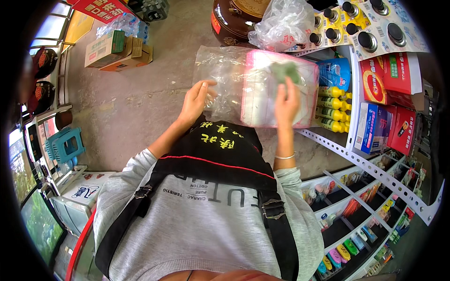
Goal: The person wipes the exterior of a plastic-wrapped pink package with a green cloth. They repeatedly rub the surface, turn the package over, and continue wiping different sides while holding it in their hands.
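Note:
A clear plastic bag (219, 66) lies stretched out in front of me, its right part filled with a flat white item with pink edging (260, 105). My right hand (288, 102) is over this filled part, its fingers on a crumpled green cloth (286, 72); both are blurred. At the left side of the bag, my left hand (197, 100) has its thumb and fingertips against the loose film. Whether it pinches the film I cannot tell. A black apron (214, 158) with yellow writing covers my front below the bag.
To the right, a metal shelf (369, 174) holds yellow bottles (330, 103), a blue packet (334, 73) and boxes (374, 126). Beyond the bag stands a brown glazed jar (228, 21) beside a crumpled plastic bag (281, 26). Cardboard boxes (105, 51) and a blue stool (65, 144) are at left.

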### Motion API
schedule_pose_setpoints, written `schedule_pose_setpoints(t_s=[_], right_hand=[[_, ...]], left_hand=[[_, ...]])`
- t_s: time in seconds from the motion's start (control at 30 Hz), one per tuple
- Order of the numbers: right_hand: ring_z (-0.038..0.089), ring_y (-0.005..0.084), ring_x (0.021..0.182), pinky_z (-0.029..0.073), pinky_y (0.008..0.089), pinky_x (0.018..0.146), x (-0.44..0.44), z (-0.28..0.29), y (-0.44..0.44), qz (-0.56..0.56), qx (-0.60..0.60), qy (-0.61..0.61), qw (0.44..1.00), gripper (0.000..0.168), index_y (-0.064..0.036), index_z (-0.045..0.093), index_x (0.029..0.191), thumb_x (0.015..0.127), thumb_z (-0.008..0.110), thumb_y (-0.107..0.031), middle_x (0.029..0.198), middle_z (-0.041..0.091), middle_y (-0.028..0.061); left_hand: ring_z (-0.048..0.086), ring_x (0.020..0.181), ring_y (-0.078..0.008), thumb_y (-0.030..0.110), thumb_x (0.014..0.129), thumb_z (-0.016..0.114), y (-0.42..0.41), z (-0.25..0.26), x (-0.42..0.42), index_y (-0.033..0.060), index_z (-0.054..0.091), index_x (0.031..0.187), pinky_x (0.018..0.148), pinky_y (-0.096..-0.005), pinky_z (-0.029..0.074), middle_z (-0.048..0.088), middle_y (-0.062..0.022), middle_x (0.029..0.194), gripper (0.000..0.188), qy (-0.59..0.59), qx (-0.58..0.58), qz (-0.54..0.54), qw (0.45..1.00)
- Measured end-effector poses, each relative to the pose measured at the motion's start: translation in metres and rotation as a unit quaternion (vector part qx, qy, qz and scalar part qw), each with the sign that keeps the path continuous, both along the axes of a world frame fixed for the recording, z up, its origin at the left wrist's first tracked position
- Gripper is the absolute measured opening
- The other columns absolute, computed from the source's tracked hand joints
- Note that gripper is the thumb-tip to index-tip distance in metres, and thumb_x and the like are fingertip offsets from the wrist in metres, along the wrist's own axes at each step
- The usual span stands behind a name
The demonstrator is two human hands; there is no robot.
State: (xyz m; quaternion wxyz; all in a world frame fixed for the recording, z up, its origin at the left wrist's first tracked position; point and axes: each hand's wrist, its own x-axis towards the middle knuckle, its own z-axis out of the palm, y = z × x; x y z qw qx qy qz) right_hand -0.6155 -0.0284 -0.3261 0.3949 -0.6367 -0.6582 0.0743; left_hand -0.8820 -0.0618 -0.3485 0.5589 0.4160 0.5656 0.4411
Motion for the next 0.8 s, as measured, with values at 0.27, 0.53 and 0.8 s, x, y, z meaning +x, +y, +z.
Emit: schedule_pose_setpoints(t_s=[0.27, 0.53, 0.8], right_hand=[[0.055, 0.0276, 0.078, 0.043, 0.0400, 0.068, -0.001, -0.038, -0.049, 0.141, -0.095, -0.192, 0.967, 0.038, -0.017, 0.064, 0.110, 0.074, 0.061, -0.005, 0.079, 0.051, 0.0059], [0.056, 0.0311, 0.078, 0.044, 0.0411, 0.069, 0.065, 0.003, -0.084, -0.038, -0.138, -0.193, 0.971, 0.033, -0.016, 0.066, 0.110, 0.078, 0.060, -0.010, 0.083, 0.055, 0.0108], [0.057, 0.0279, 0.078, 0.044, 0.0399, 0.070, -0.023, -0.017, -0.066, 0.139, -0.205, -0.234, 0.940, 0.035, -0.021, 0.067, 0.108, 0.076, 0.061, -0.010, 0.081, 0.055, 0.0066]], left_hand=[[0.043, 0.043, -0.0065, 0.022, 0.102, 0.037, -0.002, -0.002, 0.005, -0.0005, 0.058, 0.105, 0.044, -0.0218, 0.037, 0.064, -0.0089, 0.070, 0.032, -0.044, -0.080, 0.042, 0.995], [0.045, 0.045, -0.0077, 0.022, 0.102, 0.036, 0.011, 0.003, 0.002, -0.0005, 0.059, 0.106, 0.046, -0.0215, 0.040, 0.065, -0.0083, 0.069, 0.033, -0.053, -0.064, 0.020, 0.996], [0.046, 0.046, -0.0082, 0.021, 0.101, 0.035, 0.009, -0.005, 0.006, -0.0004, 0.058, 0.109, 0.046, -0.0216, 0.039, 0.068, -0.0095, 0.074, 0.033, -0.056, -0.081, 0.001, 0.995]])
